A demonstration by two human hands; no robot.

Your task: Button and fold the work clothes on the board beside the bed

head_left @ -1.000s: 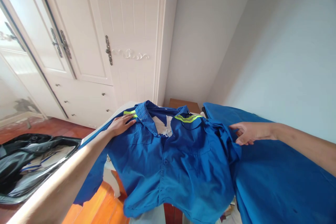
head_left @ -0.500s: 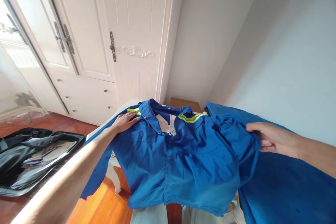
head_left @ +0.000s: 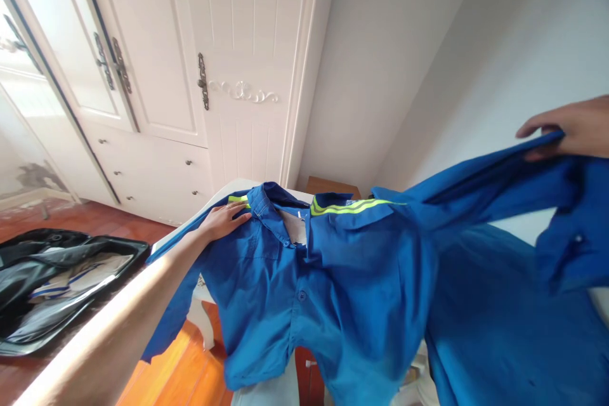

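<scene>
A blue work shirt [head_left: 266, 304] with yellow-green reflective stripes across its shoulders lies front up, its collar at the far side. Its lower part hangs toward me, and the buttoned front shows a white patch at the neck. My left hand [head_left: 223, 221] rests flat on the left shoulder beside the stripe, fingers stretched out. At the far right, my right hand [head_left: 578, 130] pinches the other sleeve [head_left: 490, 187] and holds it raised and pulled out sideways. The cuff end droops below that hand.
Another blue garment [head_left: 504, 323] is spread on the right. An open black suitcase [head_left: 137, 254] with clothes inside lies on the wooden floor [head_left: 157, 387] at left. A white wardrobe [head_left: 252, 25] stands behind, a grey wall [head_left: 514, 63] at right.
My right hand has moved up and to the right, drawing the bunched sleeve out long. The shirt's right side is pulled that way. My left hand has stayed on the shoulder.
</scene>
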